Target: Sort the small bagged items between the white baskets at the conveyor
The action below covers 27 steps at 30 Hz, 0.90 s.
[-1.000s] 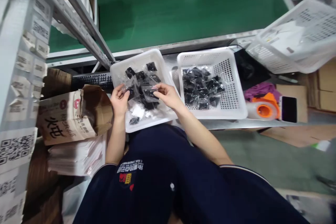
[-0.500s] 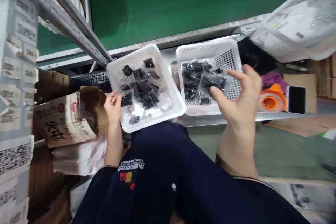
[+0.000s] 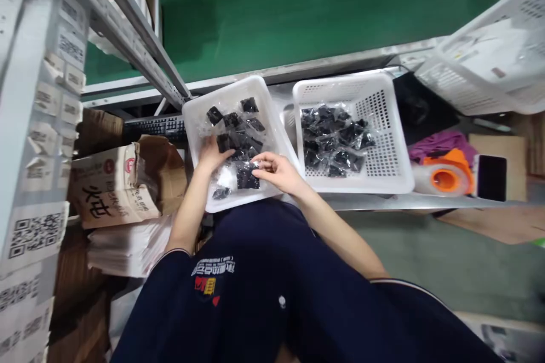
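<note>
Several clear plastic packets with black contents (image 3: 232,120) lie in the white basket (image 3: 284,142) in front of me. My right hand (image 3: 281,173) is over its near right part, thumb and fingers pinching one clear packet with a dark item inside (image 3: 247,176). My left hand (image 3: 210,155) reaches into the same basket from the left, thumb and fingers apart beside a black packet (image 3: 223,143). Part of its fingertips is hidden among the packets. A white scrap (image 3: 226,174) lies below the left hand.
A second white basket (image 3: 383,178) with more black packets (image 3: 334,136) stands to the right. Beyond it are a tape roll with an orange core (image 3: 445,180) and a phone (image 3: 491,177). A green conveyor belt (image 3: 323,5) runs behind. At left are an open carton (image 3: 114,181) and metal posts.
My right hand has moved left from above the right basket into the left one and now pinches a packet. My left hand has shifted inward from the rim, off the packet it held.
</note>
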Available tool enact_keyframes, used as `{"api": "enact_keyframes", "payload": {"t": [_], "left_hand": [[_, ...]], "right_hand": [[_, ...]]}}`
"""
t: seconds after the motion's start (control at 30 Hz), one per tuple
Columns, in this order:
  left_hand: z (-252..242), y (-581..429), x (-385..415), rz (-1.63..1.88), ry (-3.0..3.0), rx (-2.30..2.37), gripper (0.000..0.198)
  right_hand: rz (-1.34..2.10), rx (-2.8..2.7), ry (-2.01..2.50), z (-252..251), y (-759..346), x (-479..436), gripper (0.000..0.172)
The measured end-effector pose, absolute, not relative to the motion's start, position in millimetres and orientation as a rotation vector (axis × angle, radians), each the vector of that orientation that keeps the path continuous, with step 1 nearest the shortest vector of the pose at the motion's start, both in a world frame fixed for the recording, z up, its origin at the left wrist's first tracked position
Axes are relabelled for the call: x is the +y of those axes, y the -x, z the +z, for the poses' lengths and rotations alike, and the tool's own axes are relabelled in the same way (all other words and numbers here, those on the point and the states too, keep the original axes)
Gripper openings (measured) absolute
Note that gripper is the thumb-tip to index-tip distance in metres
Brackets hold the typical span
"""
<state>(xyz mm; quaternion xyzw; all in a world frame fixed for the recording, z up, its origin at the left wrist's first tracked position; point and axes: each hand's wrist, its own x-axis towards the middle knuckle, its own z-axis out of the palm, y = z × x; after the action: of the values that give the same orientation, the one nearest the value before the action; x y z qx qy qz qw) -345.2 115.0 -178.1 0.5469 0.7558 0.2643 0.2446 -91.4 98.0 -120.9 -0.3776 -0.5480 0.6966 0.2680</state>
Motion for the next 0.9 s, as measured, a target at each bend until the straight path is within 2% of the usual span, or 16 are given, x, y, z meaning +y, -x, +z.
{"api": "enact_keyframes", "payload": {"t": [0.13, 0.23, 0.37, 0.43, 0.53, 0.63, 0.73, 0.77, 0.83, 0.9], "left_hand": [[-185.6, 344.5, 113.7, 0.632, -1.449, 2.102, 0.036], [-173.4, 352.9, 107.4, 0.85, -1.404, 2.105, 0.033], [-146.5, 346.5, 97.1, 1.484, -1.212, 1.783, 0.026], [-134.0, 325.4, 89.3, 1.59, -1.17, 1.59, 0.03], [-120.6, 289.0, 75.2, 1.563, -1.199, 1.547, 0.031], [-114.8, 279.4, 66.8, 1.555, -1.179, 1.629, 0.031], [-117.1, 305.2, 71.4, 1.646, -1.11, 1.703, 0.031], [-120.1, 317.0, 75.8, 1.658, -1.142, 1.739, 0.028], [-129.5, 336.1, 87.5, 1.569, -1.31, 1.835, 0.021], [-142.4, 342.3, 101.5, 1.294, -1.526, 1.932, 0.029]], "right_hand": [[1.871, -1.434, 1.069, -121.7, 79.0, 93.5, 0.045], [1.89, -1.339, 1.113, -123.2, 72.6, 91.3, 0.047], [1.923, -1.137, 1.049, -116.3, 74.0, 95.9, 0.043], [1.949, -1.076, 0.977, -112.4, 83.5, 99.2, 0.043], [1.931, -1.08, 0.97, -109.7, 98.1, 102.6, 0.048], [1.707, -1.213, 1.085, -105.5, 83.3, 105.6, 0.048], [1.26, -1.309, 1.235, -97.6, 26.6, 113.9, 0.046], [1.095, -1.315, 1.29, -95.6, 3.5, 118.3, 0.052], [0.781, -1.32, 1.422, -94.7, -37.6, 127.8, 0.075], [0.619, -1.317, 1.524, -98.7, -62.2, 134.5, 0.096]]}}
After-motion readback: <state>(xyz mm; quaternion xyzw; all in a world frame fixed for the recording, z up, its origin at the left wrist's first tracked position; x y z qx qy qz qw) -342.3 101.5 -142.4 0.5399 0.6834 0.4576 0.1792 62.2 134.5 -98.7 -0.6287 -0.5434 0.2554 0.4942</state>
